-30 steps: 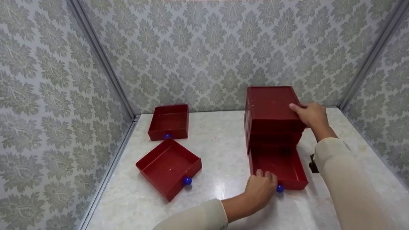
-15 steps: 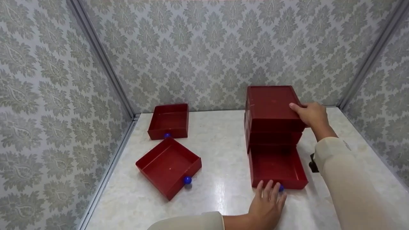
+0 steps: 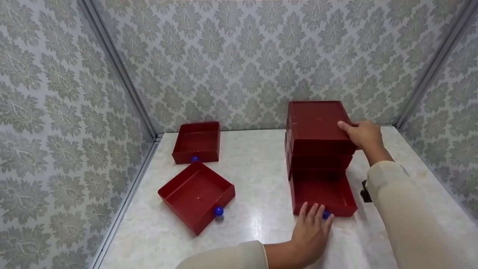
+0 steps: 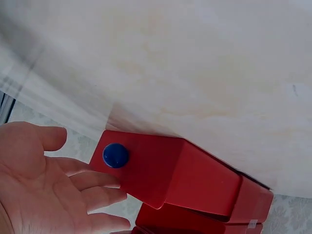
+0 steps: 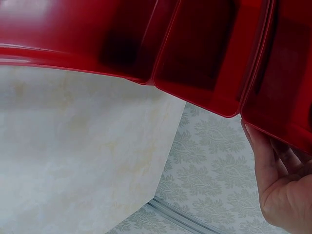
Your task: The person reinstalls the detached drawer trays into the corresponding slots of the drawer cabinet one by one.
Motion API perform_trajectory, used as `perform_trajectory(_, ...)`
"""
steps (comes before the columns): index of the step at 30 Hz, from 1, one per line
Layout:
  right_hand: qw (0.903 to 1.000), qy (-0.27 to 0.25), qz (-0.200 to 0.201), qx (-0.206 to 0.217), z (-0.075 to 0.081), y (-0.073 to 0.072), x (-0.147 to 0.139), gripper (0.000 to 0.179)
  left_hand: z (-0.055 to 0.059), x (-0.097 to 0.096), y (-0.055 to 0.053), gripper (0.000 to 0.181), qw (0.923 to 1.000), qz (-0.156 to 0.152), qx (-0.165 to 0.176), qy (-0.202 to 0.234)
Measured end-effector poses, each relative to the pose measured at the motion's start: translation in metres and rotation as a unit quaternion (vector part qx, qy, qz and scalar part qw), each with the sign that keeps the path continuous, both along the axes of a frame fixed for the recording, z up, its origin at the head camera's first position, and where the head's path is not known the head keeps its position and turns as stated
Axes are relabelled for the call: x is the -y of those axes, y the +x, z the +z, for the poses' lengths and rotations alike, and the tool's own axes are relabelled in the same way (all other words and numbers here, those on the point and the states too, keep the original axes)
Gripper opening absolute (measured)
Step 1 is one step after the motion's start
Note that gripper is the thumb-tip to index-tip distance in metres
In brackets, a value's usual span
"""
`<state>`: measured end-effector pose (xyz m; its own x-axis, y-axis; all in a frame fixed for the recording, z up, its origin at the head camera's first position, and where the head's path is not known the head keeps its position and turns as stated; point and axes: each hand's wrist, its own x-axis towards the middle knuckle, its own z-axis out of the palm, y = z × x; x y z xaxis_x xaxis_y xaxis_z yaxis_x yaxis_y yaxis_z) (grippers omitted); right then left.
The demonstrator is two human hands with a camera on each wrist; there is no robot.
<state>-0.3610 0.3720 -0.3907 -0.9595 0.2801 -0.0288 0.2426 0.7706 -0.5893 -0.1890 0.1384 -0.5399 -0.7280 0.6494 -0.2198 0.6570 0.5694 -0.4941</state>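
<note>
A red drawer cabinet (image 3: pixel 317 119) stands at the back right, its upper two bays without drawers. From its lowest bay a red drawer (image 3: pixel 321 190) sticks out toward me. My left hand (image 3: pixel 309 237) has its fingers extended against the front of that drawer, around its blue knob (image 3: pixel 326 215). In the left wrist view the palm shows, with the knob (image 4: pixel 115 155) not grasped. My right hand (image 3: pixel 366 138) grips the cabinet's upper right edge, thumb on top. The right wrist view shows the fingers (image 5: pixel 265 156) of that hand along the outer side wall.
Two loose red drawers with blue knobs lie on the left of the pale table (image 3: pixel 257 179): a rear drawer (image 3: pixel 198 140) and a nearer, turned drawer (image 3: pixel 198 198). A small black object (image 3: pixel 366 192) is partly behind the right sleeve. Patterned walls enclose the table.
My left hand has uncurled from the drawer front and now lies against it with extended fingers. The drawer has slid slightly into the cabinet. The right hand stays in place.
</note>
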Motion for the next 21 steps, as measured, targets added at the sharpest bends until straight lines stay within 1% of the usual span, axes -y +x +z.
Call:
perform_trajectory(4,1.0,0.002,0.001,-0.002,0.0,-0.001,0.001,0.099,-0.002,-0.004,-0.009,0.067,0.9998,0.016,-0.012,0.006)
perform_trajectory(9,1.0,0.004,0.002,-0.006,-0.001,-0.001,0.001,0.099,-0.003,-0.007,-0.019,0.068,0.9994,0.029,-0.013,0.011)
perform_trajectory(11,1.0,0.002,0.002,-0.008,-0.001,0.0,0.002,0.099,-0.003,-0.008,-0.022,0.068,0.9993,0.031,-0.014,0.013)
perform_trajectory(17,0.9999,0.007,0.006,-0.007,0.001,0.001,0.003,0.103,-0.002,-0.012,-0.026,0.061,0.9984,0.034,-0.035,0.027)
perform_trajectory(21,0.9999,0.008,0.008,-0.009,0.0,0.002,0.003,0.102,-0.004,-0.013,-0.033,0.061,0.9974,0.047,-0.047,0.029)
